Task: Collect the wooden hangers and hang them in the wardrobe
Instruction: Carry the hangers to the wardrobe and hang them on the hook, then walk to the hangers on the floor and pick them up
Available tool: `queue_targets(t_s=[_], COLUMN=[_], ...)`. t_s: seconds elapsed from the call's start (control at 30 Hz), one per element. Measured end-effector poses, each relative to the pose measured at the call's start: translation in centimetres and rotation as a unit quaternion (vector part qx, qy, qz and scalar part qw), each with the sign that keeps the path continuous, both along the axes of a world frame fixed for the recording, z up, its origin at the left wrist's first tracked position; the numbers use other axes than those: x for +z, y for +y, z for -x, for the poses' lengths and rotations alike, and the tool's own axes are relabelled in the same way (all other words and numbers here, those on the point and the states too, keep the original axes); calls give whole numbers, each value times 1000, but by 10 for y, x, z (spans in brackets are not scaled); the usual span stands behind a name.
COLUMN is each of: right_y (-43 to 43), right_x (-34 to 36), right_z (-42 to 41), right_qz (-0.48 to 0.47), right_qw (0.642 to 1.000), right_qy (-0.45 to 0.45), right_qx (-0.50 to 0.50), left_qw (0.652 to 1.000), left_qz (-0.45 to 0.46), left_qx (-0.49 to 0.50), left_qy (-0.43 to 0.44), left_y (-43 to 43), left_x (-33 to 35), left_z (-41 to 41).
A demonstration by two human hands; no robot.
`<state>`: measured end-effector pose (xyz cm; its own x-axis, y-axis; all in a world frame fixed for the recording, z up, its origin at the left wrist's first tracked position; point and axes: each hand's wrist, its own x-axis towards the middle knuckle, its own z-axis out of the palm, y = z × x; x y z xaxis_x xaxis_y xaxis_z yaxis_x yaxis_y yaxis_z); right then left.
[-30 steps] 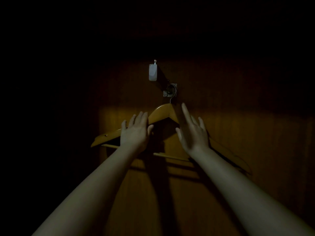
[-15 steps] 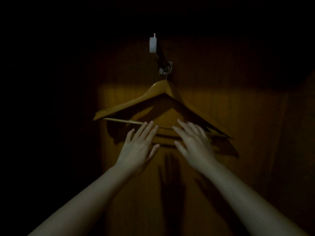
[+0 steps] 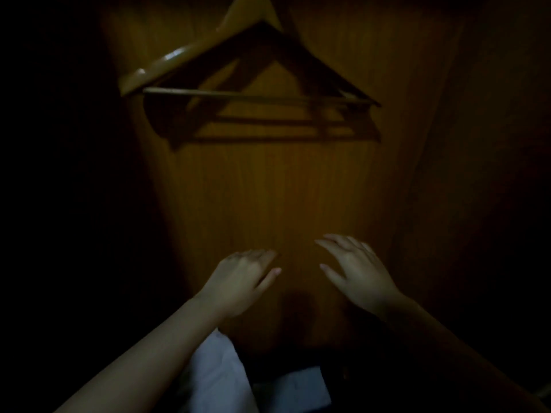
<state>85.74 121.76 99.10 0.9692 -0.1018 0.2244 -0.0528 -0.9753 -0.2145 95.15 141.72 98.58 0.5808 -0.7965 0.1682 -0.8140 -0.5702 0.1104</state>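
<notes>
A wooden hanger [image 3: 179, 58] hangs at the top of the view against the dim wooden back panel of the wardrobe [image 3: 268, 198]; its hook is cut off by the top edge. The hanger's shadow falls on the panel just below it. My left hand [image 3: 241, 281] and my right hand [image 3: 357, 272] are both well below the hanger, apart from it, fingers loosely spread and holding nothing.
The wardrobe interior is very dark on the left and right sides. Pale white cloth or bedding [image 3: 220, 380] shows at the bottom between my forearms.
Both hands have come down away from the hanger, which now hangs free. The view has tilted down, so the hook and wall mount have left the frame.
</notes>
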Motion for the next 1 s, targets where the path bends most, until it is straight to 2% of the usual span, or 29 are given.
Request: queue_targets(t_s=[0.13, 0.3, 0.43, 0.53, 0.67, 0.77, 0.9, 1.0], right_y=[29, 65, 98, 120, 145, 166, 196, 220], right_x=[-50, -121, -175, -206, -247, -272, -300, -312], right_z=[44, 112, 184, 242, 317, 371, 446, 506], right_qz=[-10, -75, -164, -213, -268, -319, -406, -471], right_qw=[996, 976, 941, 908, 848, 785, 675, 596], right_qy=[57, 130, 179, 215, 258, 294, 317, 300], right_qx=[-63, -160, -235, -291, -378, -442, -528, -577], left_qw=[996, 970, 948, 914, 874, 846, 798, 762], left_qz=[-46, -125, -144, -189, -257, -310, -369, -418], left_qx=[-56, -121, -145, -173, -194, -203, -203, -204], left_qy=[58, 168, 245, 314, 364, 384, 431, 451], left_y=[21, 37, 38, 41, 44, 51, 59, 62], left_x=[-40, -102, -161, -196, -227, -257, -294, -312], left_z=[27, 70, 112, 142, 188, 222, 266, 304])
